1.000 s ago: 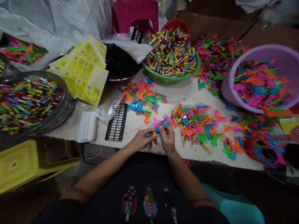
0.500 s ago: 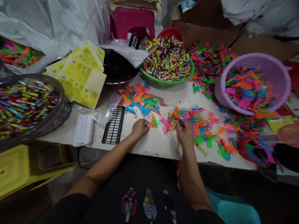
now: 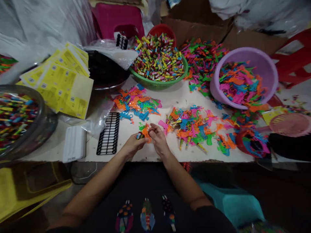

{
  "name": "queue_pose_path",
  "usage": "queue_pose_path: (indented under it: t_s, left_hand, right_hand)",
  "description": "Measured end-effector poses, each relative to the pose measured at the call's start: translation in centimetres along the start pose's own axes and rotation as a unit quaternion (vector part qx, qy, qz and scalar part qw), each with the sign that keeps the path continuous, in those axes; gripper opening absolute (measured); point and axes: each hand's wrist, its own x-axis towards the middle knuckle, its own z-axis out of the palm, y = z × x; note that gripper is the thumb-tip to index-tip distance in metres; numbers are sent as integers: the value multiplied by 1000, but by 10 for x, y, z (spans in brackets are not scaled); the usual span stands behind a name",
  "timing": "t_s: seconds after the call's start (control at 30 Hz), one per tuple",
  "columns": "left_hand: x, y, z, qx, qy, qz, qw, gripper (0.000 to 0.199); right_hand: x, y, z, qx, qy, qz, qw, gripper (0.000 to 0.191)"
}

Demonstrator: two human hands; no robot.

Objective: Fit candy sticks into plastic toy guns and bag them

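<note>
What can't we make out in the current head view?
All head view:
- Small parts in the left hand: partly covered by fingers.
- Whether the right hand grips the orange piece: blurred.
- Grey tub: cut by left edge.
- Print on yellow sheets: too small.

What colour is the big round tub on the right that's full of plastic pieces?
Light purple; the tub shows best in the head view.

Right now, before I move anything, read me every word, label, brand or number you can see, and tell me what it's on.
No text is legible here.
Yellow-and-white printed sheets: dark blocks and lines of print, too small and blurred to read.
Small multicoloured tubes in the round green plastic basket: any lettering would be too small to read.
</note>
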Motion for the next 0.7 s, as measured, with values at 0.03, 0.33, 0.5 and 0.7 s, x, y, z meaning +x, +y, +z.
queue_pose_path:
  t_s: [0.03,0.33,0.5,0.7]
  left_hand:
    - [1,-2,3,-10,12,5,1000,34]
    - [-2,2,4,-5,11,3,1000,35]
    - [-5,3,0,-98,-30,12,995,51]
    - [-4,0,5,-42,-10,73,996,36]
  right_hand:
    - [-1,1,4,2,39,0,999,55]
    - [-3,-9,1,-72,51,-25,996,27]
    - [-5,-16,-5,-163,35,-83,982,25]
    - [-11,-13,2,-204,9,-100,974,29]
